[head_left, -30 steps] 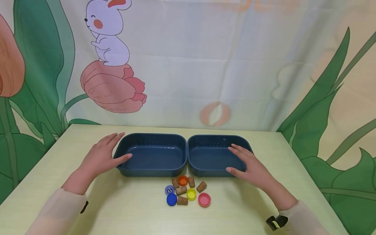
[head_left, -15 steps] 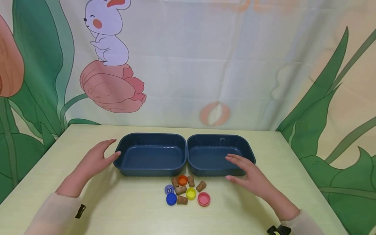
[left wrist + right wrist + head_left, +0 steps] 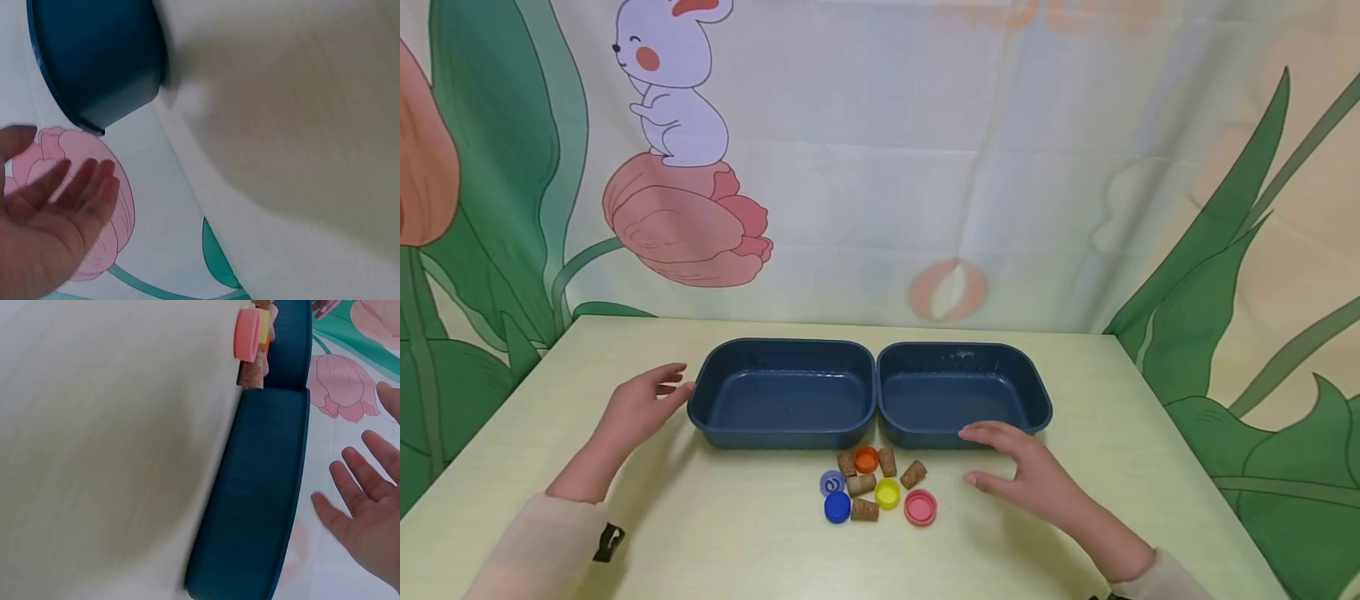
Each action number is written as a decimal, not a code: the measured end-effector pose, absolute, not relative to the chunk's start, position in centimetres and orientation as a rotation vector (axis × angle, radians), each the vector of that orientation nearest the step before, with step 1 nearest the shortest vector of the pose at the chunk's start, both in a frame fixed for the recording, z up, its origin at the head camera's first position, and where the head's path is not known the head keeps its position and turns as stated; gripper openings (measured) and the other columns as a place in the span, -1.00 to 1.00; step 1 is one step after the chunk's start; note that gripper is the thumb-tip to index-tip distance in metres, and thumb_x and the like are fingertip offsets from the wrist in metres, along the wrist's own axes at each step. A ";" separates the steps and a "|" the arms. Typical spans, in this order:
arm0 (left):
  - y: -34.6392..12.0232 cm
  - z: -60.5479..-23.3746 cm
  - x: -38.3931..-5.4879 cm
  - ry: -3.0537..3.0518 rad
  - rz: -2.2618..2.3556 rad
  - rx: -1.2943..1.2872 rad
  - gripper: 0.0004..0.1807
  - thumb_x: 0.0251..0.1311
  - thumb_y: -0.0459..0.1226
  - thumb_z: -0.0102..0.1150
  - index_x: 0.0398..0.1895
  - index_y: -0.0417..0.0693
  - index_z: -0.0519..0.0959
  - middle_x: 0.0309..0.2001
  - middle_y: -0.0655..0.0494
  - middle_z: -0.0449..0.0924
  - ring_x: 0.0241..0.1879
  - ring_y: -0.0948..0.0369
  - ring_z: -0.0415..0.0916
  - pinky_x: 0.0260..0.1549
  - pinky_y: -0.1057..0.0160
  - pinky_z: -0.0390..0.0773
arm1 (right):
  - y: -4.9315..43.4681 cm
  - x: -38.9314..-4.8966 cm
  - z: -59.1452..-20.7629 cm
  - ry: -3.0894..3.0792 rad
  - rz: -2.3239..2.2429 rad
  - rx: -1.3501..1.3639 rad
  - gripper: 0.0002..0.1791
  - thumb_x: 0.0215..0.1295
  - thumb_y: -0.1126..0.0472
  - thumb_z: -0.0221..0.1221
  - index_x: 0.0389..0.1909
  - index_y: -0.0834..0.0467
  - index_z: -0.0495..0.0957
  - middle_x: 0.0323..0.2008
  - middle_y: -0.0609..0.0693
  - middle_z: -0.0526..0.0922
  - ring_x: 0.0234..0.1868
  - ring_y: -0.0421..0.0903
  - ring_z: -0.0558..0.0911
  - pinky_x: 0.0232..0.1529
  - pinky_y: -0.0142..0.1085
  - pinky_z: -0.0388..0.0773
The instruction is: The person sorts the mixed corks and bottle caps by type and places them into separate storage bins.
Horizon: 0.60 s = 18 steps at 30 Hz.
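Two dark blue trays stand side by side on the table, a left tray (image 3: 782, 439) and a right tray (image 3: 962, 439). My left hand (image 3: 636, 408) is beside the left tray's outer end, holding nothing, its fingers loosely bent. Over the front right of the right tray hovers my right hand (image 3: 1030, 471), fingers spread and nothing in them. In front of the trays lie several corks (image 3: 865, 510) mixed with bottle caps: an orange cap (image 3: 866, 459), a yellow cap (image 3: 887, 493), a pink cap (image 3: 921, 507), a blue cap (image 3: 837, 507) and a pale purple cap (image 3: 832, 483).
The pale table (image 3: 737, 533) reaches back to a printed cloth (image 3: 850, 183) with a rabbit and flowers, hanging upright behind the trays. Cork and cap pile sits close to the trays' front walls.
My left hand has drawn back leftward from the left tray's rim. The right hand has come down and nearer, out from over the right tray's inside. Corks and caps lie as before.
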<state>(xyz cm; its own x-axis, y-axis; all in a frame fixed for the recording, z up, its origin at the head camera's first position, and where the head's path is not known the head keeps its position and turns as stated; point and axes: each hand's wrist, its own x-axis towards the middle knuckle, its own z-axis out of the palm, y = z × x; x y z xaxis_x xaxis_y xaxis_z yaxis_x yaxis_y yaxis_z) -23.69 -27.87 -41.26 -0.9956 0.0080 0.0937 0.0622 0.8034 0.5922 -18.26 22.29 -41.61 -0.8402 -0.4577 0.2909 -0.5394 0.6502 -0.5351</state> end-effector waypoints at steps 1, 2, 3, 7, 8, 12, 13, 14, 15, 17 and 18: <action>-27.9 -41.3 -23.7 -2.902 -0.968 -0.032 -0.41 0.51 -0.16 0.04 0.37 -0.48 0.35 0.23 -0.51 0.50 0.21 -0.35 0.53 0.07 -0.21 0.65 | 22.2 -18.3 -41.7 -2.746 0.959 0.830 -0.49 0.20 0.13 0.45 0.18 0.13 0.64 0.17 0.06 0.69 0.21 0.12 0.63 0.22 0.01 0.64; -27.9 -41.4 -23.7 -2.901 -0.977 -0.010 -0.42 0.51 -0.16 0.03 0.36 -0.48 0.36 0.22 -0.50 0.52 0.19 -0.34 0.54 0.05 -0.19 0.66 | 22.1 -18.3 -41.8 -2.758 0.964 0.834 -0.49 0.21 0.12 0.45 0.18 0.13 0.64 0.17 0.07 0.69 0.21 0.12 0.63 0.21 -0.02 0.66; -27.9 -41.5 -23.7 -2.899 -0.981 0.009 -0.42 0.51 -0.16 0.02 0.35 -0.48 0.37 0.20 -0.49 0.53 0.18 -0.34 0.55 0.02 -0.17 0.67 | 22.0 -18.3 -41.9 -2.769 0.977 0.841 -0.49 0.21 0.11 0.44 0.18 0.14 0.64 0.17 0.08 0.69 0.21 0.12 0.63 0.20 -0.04 0.67; -28.0 -41.6 -23.8 -2.894 -1.018 0.043 -0.43 0.50 -0.16 0.01 0.33 -0.49 0.40 0.17 -0.48 0.56 0.17 -0.34 0.54 0.01 -0.15 0.67 | 21.7 -18.3 -42.2 -2.825 1.027 0.877 -0.47 0.23 0.09 0.43 0.20 0.17 0.61 0.17 0.11 0.68 0.20 0.14 0.62 0.16 -0.07 0.69; -28.0 -41.6 -23.8 -2.896 -1.027 0.044 -0.43 0.50 -0.16 0.01 0.33 -0.49 0.40 0.17 -0.48 0.57 0.17 -0.34 0.54 0.01 -0.16 0.66 | 21.6 -18.3 -42.3 -2.836 1.044 0.890 -0.46 0.23 0.10 0.43 0.21 0.19 0.60 0.17 0.13 0.68 0.20 0.14 0.61 0.16 -0.05 0.69; -28.1 -41.8 -23.9 -2.916 -1.128 0.069 -0.41 0.51 -0.14 0.01 0.35 -0.50 0.38 0.20 -0.48 0.54 0.14 -0.31 0.58 0.04 -0.12 0.67 | 21.3 -18.4 -42.5 -2.901 1.079 0.915 -0.39 0.22 0.07 0.44 0.25 0.22 0.57 0.19 0.15 0.66 0.18 0.15 0.61 0.18 0.01 0.67; -28.2 -41.9 -24.0 -2.919 -1.160 0.079 -0.40 0.51 -0.14 0.02 0.36 -0.50 0.38 0.21 -0.48 0.54 0.12 -0.28 0.60 0.03 -0.08 0.69 | 21.2 -18.4 -42.5 -2.918 1.081 0.920 -0.38 0.22 0.06 0.44 0.26 0.22 0.56 0.19 0.16 0.65 0.18 0.15 0.61 0.18 0.00 0.67; -28.2 -42.0 -24.0 -2.920 -1.196 0.090 -0.40 0.51 -0.15 0.01 0.36 -0.51 0.37 0.22 -0.48 0.53 0.11 -0.26 0.62 0.01 -0.02 0.71 | 21.1 -18.5 -42.6 -2.934 1.086 0.923 -0.37 0.21 0.06 0.44 0.26 0.23 0.55 0.20 0.16 0.65 0.17 0.15 0.61 0.18 0.00 0.67; -28.2 -42.1 -24.0 -2.918 -1.238 0.102 -0.40 0.52 -0.15 0.01 0.37 -0.51 0.35 0.23 -0.48 0.52 0.09 -0.22 0.65 -0.01 0.04 0.73 | 21.1 -18.5 -42.7 -2.950 1.087 0.926 -0.35 0.21 0.05 0.44 0.27 0.23 0.54 0.20 0.16 0.64 0.17 0.15 0.62 0.18 -0.01 0.67; -28.3 -42.3 -24.1 -2.908 -1.305 0.119 -0.39 0.53 -0.16 0.00 0.38 -0.53 0.34 0.24 -0.49 0.51 0.05 -0.14 0.70 -0.08 0.20 0.74 | 20.9 -18.7 -42.8 -2.973 1.094 0.935 -0.34 0.21 0.07 0.45 0.28 0.25 0.53 0.21 0.17 0.64 0.17 0.17 0.62 0.18 -0.02 0.68; -28.3 -42.4 -24.2 -2.902 -1.334 0.126 -0.39 0.54 -0.16 0.00 0.38 -0.53 0.33 0.24 -0.49 0.50 0.03 -0.09 0.72 -0.12 0.28 0.73 | 20.9 -18.8 -43.0 -2.984 1.092 0.940 -0.34 0.21 0.07 0.45 0.29 0.25 0.53 0.21 0.17 0.64 0.18 0.17 0.62 0.17 -0.04 0.68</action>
<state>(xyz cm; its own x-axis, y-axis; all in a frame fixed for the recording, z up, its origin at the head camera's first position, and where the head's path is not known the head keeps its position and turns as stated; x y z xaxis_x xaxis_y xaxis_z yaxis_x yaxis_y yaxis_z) -24.15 -28.31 -42.44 -0.9954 -0.0490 -0.0824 -0.0944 0.6490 0.7549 -18.81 20.89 -42.95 -0.8255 -0.5635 0.0311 -0.4506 0.6249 -0.6375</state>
